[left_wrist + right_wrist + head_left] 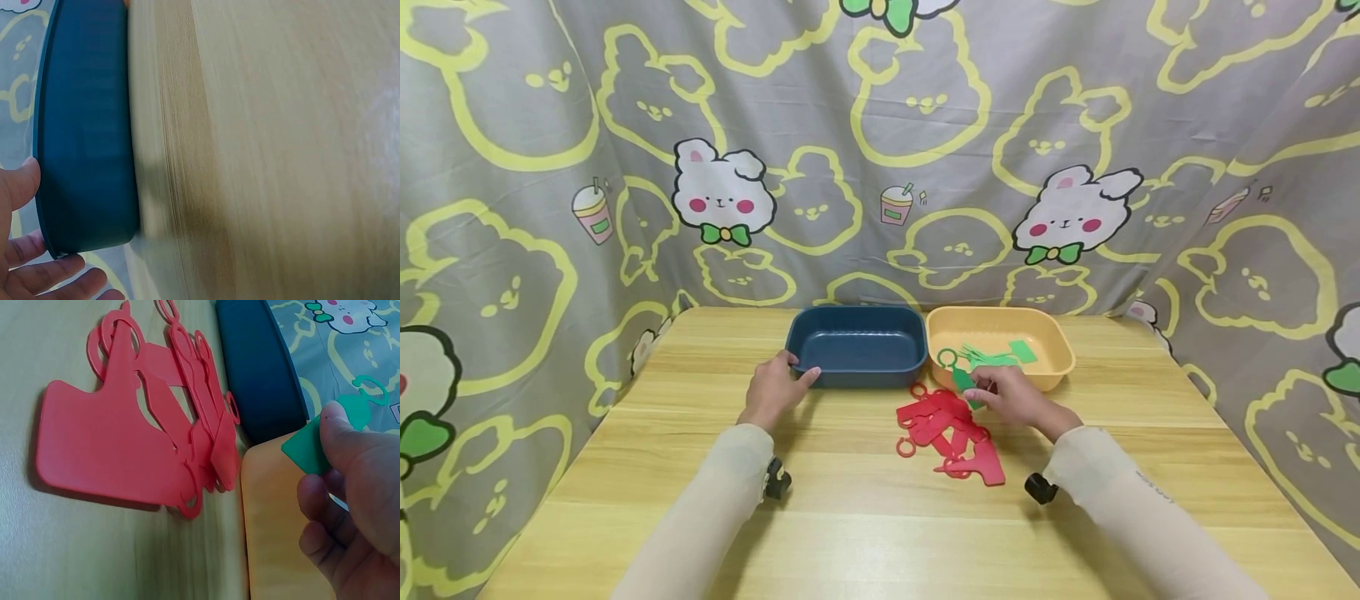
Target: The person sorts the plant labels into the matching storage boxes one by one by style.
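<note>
My right hand (1017, 396) pinches a green plastic tag (306, 447) between thumb and fingers, its ring sticking out at one end. The tag is held at the near left corner of the yellow bin (1060, 367). Inside that bin lie several green pieces (1022, 351). At the near left corner of the dark blue bin (857, 379), my left hand (771, 390) rests with fingers spread and thumb at the rim (36, 181). A loose pile of red plastic tags (940, 421), some with rings, lies on the table just in front of the bins.
Both bins stand side by side at the back of the wooden table (865, 533). Behind them hangs a grey patterned curtain (820, 100). Each wrist wears a small black camera, one beside the left sleeve (700, 517) and one beside the right sleeve (1135, 500).
</note>
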`<state>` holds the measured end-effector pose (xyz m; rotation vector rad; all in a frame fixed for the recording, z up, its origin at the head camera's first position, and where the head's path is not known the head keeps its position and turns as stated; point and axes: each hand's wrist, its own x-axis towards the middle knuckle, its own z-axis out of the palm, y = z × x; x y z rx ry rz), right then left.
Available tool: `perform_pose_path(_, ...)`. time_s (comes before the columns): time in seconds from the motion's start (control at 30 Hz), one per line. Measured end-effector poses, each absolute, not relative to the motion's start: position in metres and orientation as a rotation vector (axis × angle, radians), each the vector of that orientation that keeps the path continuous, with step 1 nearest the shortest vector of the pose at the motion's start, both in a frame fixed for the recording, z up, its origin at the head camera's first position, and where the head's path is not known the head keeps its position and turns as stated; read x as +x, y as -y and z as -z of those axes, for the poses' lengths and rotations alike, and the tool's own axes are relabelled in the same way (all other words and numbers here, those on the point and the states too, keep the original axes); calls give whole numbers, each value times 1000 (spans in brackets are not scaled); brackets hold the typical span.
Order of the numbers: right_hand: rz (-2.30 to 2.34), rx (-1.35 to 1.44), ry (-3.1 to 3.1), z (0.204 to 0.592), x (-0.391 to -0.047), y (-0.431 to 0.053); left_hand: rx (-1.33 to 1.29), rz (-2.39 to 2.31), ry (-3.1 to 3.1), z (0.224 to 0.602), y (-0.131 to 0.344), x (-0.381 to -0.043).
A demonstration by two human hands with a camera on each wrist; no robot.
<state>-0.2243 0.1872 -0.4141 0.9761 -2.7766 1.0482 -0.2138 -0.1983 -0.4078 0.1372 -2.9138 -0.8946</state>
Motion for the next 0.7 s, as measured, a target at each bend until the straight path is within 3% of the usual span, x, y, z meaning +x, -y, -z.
perform_pose_path(0.7,-901,891,2768,403,-225,-197,131,891,2919,408,199,-213)
